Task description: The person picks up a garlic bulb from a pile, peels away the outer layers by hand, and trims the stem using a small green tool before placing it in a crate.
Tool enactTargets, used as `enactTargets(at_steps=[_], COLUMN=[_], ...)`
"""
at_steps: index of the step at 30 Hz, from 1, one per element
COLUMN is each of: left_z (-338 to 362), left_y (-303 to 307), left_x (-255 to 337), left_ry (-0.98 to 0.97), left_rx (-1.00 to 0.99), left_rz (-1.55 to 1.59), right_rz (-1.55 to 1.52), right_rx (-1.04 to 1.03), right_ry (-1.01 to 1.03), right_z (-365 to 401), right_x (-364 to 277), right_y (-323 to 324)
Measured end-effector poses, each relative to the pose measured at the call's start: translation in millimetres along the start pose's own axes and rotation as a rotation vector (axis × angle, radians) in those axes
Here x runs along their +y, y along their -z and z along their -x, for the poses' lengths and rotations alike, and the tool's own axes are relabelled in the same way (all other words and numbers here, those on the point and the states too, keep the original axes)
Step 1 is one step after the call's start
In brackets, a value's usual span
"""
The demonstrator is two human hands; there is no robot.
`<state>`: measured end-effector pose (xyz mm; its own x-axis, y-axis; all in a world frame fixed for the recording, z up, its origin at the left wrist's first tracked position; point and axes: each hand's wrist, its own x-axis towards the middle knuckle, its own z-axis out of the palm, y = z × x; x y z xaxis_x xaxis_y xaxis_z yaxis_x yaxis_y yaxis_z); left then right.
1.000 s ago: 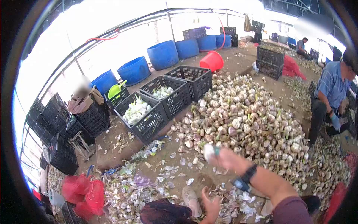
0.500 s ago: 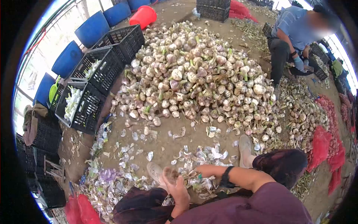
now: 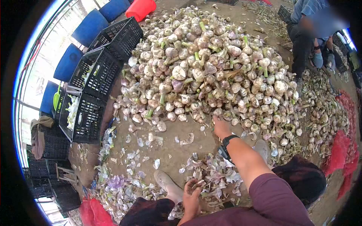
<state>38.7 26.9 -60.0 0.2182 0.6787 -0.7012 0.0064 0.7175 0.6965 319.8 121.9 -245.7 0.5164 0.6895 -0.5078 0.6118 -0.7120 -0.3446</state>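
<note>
1. Reaching the near edge of the garlic pile (image 3: 211, 67), our right hand (image 3: 221, 128) hides its opening and any hold.
2. Our left hand (image 3: 192, 197) curls half open near loose skins (image 3: 217, 175); we cannot tell its hold.
3. Black crates (image 3: 89, 118) stand left, a red bucket (image 3: 141, 9) far left.

No readable text, label, brand, number or sign appears at the garlic pile (image 3: 203, 71), on the black crates (image 3: 90, 115) and blue tubs (image 3: 68, 62) to its left, on the red bucket (image 3: 140, 9) beyond them, or on the wrist strap (image 3: 230, 139) in front of it.
</note>
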Motion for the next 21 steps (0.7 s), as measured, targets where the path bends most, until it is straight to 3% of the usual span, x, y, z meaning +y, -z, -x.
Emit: enactTargets(at_steps=[1,7,9,10,13,16,19,21], left_z=[-1.6,-4.8,-7.9,-6.7,-2.7,7.1,31.7,45.3], left_y=[0.6,4.2,8.4,6.9,9.8,12.6,11.8,8.5], left_x=[-2.0,-12.1,-21.9,-19.5,-3.8,4.3,16.2,21.7], left_ry=[0.014,-0.057,-0.133,-0.077,0.025,-0.025,-0.354,-0.442], left_rx=[-0.023,-0.080,-0.065,-0.051,-0.061,-0.224,-0.346,-0.374], left_rz=[-0.008,-0.037,-0.009,0.067,0.213,0.308,0.152,0.125], right_rz=[0.036,-0.400,-0.476,-0.546,-0.350,-0.395,-1.036,-1.002], right_rx=[0.007,-0.031,-0.192,0.132,-0.302,-0.160,-0.140,-0.313], right_ry=[0.012,0.099,0.147,0.514,0.598,0.760,0.356,0.264], right_z=[0.0,69.1,133.8,156.1,244.2,288.1,303.2,306.6], right_x=[1.7,15.0,-17.0,-13.8,-53.4,-58.1,-45.3,-41.4], right_y=[0.7,-23.1,15.6,-8.9,40.6,64.9,59.7,53.6])
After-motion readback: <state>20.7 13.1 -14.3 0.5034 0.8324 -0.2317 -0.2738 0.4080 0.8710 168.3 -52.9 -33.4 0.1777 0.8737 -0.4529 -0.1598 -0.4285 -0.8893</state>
